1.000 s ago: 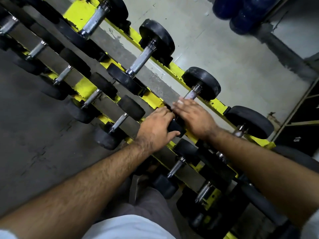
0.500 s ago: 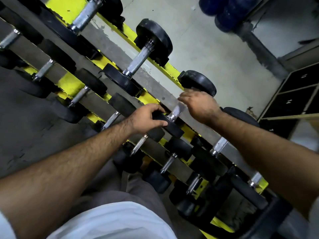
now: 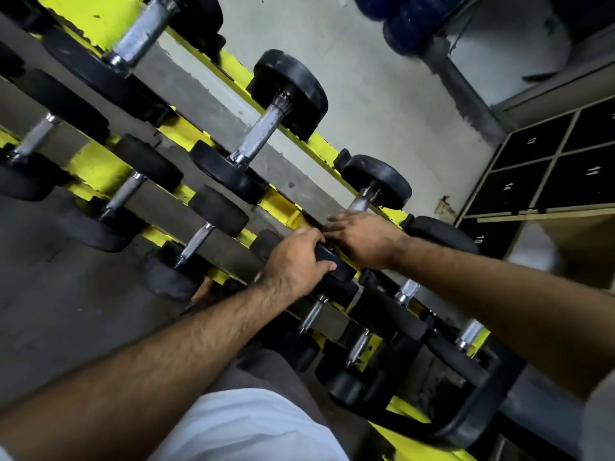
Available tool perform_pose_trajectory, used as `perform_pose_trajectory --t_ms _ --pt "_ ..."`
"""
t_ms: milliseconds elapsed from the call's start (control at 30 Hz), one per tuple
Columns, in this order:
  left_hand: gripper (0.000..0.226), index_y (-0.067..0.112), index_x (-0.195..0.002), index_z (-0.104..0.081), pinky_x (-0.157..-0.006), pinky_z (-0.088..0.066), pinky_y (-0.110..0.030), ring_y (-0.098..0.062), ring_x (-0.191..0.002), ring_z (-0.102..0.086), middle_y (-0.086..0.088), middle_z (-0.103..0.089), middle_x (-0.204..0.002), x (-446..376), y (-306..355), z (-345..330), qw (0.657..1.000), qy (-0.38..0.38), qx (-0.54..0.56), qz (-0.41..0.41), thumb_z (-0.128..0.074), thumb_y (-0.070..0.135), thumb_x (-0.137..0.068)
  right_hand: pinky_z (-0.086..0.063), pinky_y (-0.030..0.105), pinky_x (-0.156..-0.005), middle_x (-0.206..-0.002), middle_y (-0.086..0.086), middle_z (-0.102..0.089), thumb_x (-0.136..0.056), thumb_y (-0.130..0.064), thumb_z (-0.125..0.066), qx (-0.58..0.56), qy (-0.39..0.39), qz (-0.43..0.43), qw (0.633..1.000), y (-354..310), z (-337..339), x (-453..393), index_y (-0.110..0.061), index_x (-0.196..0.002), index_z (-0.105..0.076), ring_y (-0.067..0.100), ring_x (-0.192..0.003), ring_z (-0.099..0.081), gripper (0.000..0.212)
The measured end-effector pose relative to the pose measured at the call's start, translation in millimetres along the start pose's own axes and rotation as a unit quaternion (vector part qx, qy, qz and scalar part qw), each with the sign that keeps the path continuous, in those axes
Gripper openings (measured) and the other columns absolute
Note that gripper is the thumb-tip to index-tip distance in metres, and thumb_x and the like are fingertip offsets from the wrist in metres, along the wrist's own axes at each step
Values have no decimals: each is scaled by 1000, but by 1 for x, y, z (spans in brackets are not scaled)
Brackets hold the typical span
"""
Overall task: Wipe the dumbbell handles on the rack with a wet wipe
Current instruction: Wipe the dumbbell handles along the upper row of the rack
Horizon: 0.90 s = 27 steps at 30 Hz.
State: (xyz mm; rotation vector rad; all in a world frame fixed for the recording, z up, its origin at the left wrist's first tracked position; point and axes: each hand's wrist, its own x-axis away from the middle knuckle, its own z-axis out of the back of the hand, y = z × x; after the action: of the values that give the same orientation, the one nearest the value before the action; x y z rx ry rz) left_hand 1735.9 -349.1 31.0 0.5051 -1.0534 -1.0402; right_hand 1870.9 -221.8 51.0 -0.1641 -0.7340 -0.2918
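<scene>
A yellow rack (image 3: 87,167) holds rows of black-headed dumbbells with steel handles. My left hand (image 3: 294,262) grips the near black head (image 3: 329,259) of one dumbbell on the upper row. My right hand (image 3: 364,237) lies over the lower part of that dumbbell's steel handle (image 3: 359,203), fingers pointing left. Its far head (image 3: 379,181) sits just beyond. No wet wipe shows; whatever is under my right palm is hidden.
Neighbouring dumbbells sit to the left (image 3: 263,131) and on the lower row (image 3: 199,239). More handles (image 3: 407,291) lie under my right forearm. Numbered black lockers (image 3: 549,168) stand at the right, blue weights (image 3: 399,24) at the top, grey floor (image 3: 50,311) to the left.
My right hand slid down the handle from near the far head toward the near head. My left hand kept its grip on the near head. The camera shifted slightly.
</scene>
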Motion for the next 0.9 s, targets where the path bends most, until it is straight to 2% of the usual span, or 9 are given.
perform_pose_trajectory --t_ms 133,267,400,533,633,733,800,900 --pt "47 20 -121 -60 -83 -45 -28 -18 -104 -57 5 -56 -117 1 1 0 1000 -8 -2 3 -76 42 -82 -22 41 -122 -156 10 -39 -98 -26 -41 27 22 -164 986 12 14 0 -13 -147 -44 27 -147 -30 51" --pt "45 19 -117 -59 -81 -45 -28 -19 -103 -58 5 -55 -117 2 2 1 1000 -7 -9 -6 -76 43 -83 -9 42 -123 -162 11 -27 -100 -28 -37 35 -49 -118 991 -15 14 2 -12 -154 -32 27 -152 -18 57" --pt "44 20 -113 -59 -81 -47 -28 -15 -98 -57 7 -55 -112 0 -2 1 1000 -11 -4 -15 -76 44 -82 -20 43 -122 -159 14 -31 -100 -27 -35 50 -30 -193 979 3 26 -3 -9 -152 -33 30 -148 -26 56" --pt "44 20 -114 -59 -82 -51 -30 -16 -98 -58 7 -54 -113 0 -1 4 1000 -19 -4 -17 -76 45 -82 -17 43 -122 -159 15 -31 -99 -30 -33 81 -79 -146 983 -8 23 -4 -9 -151 -34 30 -149 -24 56" --pt "44 19 -116 -59 -82 -51 -30 -16 -98 -59 8 -54 -115 0 -3 5 1000 -24 -4 -18 -75 44 -83 -22 45 -120 -154 19 -34 -99 -33 -34 113 -68 -199 971 -4 31 -7 -5 -149 -33 34 -145 -28 57" --pt "44 20 -118 -59 -81 -49 -28 -15 -101 -58 8 -54 -117 -1 -3 7 999 -29 -3 -17 -74 44 -84 -11 51 -123 -160 21 -23 -102 -36 -34 159 -112 -141 971 -23 20 -5 -5 -155 -23 37 -150 -17 62" --pt "45 20 -119 -58 -81 -46 -27 -15 -103 -58 8 -53 -119 -1 -2 8 999 -30 -5 -17 -73 44 -85 -7 49 -124 -163 18 -18 -100 -33 -40 139 -115 -117 977 -20 23 2 -8 -157 -18 34 -152 -13 66" --pt "46 20 -121 -58 -79 -40 -21 -13 -103 -57 8 -53 -119 -1 -3 7 999 -31 -3 -19 -73 44 -85 -17 45 -122 -161 16 -22 -98 -33 -41 112 -76 -200 970 -5 32 1 -8 -155 -20 33 -150 -18 66"
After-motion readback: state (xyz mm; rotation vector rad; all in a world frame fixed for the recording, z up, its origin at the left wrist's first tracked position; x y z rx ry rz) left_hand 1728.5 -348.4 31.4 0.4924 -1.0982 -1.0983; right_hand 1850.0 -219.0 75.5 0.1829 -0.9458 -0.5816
